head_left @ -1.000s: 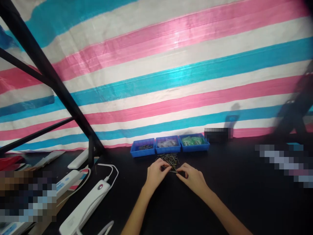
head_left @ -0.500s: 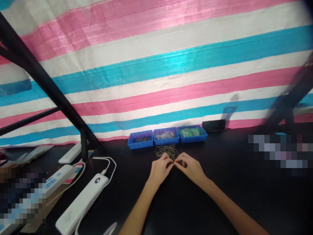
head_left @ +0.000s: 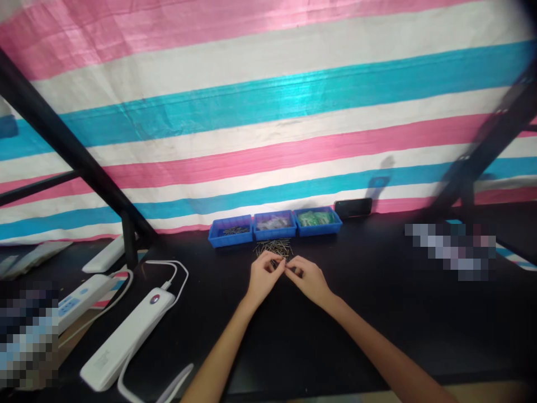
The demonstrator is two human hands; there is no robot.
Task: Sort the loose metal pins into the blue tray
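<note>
My left hand [head_left: 262, 276] and my right hand [head_left: 309, 278] meet fingertip to fingertip on the black table [head_left: 369, 313], both pinched on something small that I cannot make out. Just beyond the fingers lies a loose pile of thin dark metal pins [head_left: 272, 247]. Behind the pile stand three blue trays in a row: the left tray [head_left: 230, 231] holds dark pins, the middle tray [head_left: 274, 224] holds pale clear parts, the right tray [head_left: 318, 220] holds green parts.
A dark phone [head_left: 353, 207] lies right of the trays against the striped pink, blue and white tarp [head_left: 268, 112]. White power strips [head_left: 126, 338] with cables lie at the left. Black frame bars [head_left: 62, 145] slant at left and right.
The view has tilted and shifted, so hands, pile and trays sit higher and further left in the picture. The hands stay together in a pinch by the pin pile.
</note>
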